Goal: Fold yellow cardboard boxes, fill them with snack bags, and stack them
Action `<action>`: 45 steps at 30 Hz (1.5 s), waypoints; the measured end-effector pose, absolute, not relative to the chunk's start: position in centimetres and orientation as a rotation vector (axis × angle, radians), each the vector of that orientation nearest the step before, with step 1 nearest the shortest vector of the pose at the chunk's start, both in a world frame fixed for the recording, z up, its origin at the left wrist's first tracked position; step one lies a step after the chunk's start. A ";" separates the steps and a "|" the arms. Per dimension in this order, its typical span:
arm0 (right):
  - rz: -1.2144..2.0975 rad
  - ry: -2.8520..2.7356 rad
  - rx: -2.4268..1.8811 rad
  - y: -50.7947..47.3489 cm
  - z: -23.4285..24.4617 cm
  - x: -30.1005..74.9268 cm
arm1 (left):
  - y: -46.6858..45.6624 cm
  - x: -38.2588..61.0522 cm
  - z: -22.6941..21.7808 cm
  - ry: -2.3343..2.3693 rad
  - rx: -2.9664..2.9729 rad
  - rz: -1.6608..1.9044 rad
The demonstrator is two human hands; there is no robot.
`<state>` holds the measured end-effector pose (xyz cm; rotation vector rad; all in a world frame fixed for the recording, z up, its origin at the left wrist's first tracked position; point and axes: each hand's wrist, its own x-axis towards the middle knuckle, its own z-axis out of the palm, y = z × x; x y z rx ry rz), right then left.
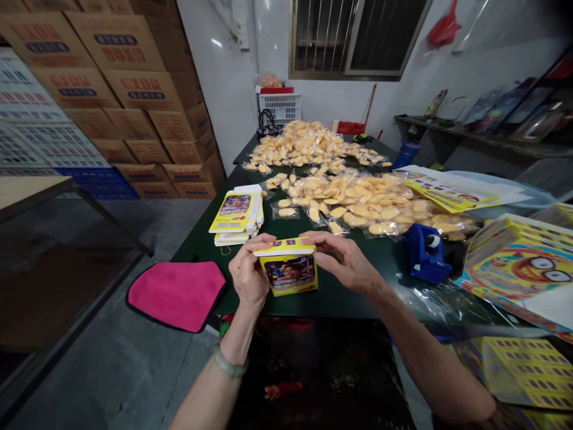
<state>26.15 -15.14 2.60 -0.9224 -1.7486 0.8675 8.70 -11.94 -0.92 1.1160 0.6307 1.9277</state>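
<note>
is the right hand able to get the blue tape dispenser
Probably yes: only bare tabletop lies between the right hand and the blue tape dispenser, once it lets go of the yellow box.

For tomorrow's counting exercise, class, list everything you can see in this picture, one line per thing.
yellow printed box: one, yellow, held above the table
stack of flat printed boxes: one stack, yellow, on the table's left side
sealed clear bags of yellow pieces: many, yellow, heaped across the table
tape dispenser: one, blue, on the table, right of the hands
table: one, dark green, in front of the person
cloth: one, pink with black edging, beside the table's left edge
cardboard cartons: many, brown, stacked at the left
plastic crate: one, white, beyond the table's far end
plastic bag: one, red, hanging on the wall
bangle: one, pale green, on the left wrist
left hand: one, holding the box's left side
right hand: one, holding the box's right side
</note>
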 end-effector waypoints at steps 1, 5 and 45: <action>0.876 -1.759 -0.936 -15.1 2.6 26.3 | -11.9 8.6 -1.1 0.601 1.134 1.933; 0.810 -1.621 -1.026 -14.9 2.5 25.9 | -12.2 8.2 -1.6 0.641 1.272 1.868; -0.119 -1.619 -0.693 -15.1 -2.6 22.3 | -11.6 6.8 -3.1 0.459 1.694 1.772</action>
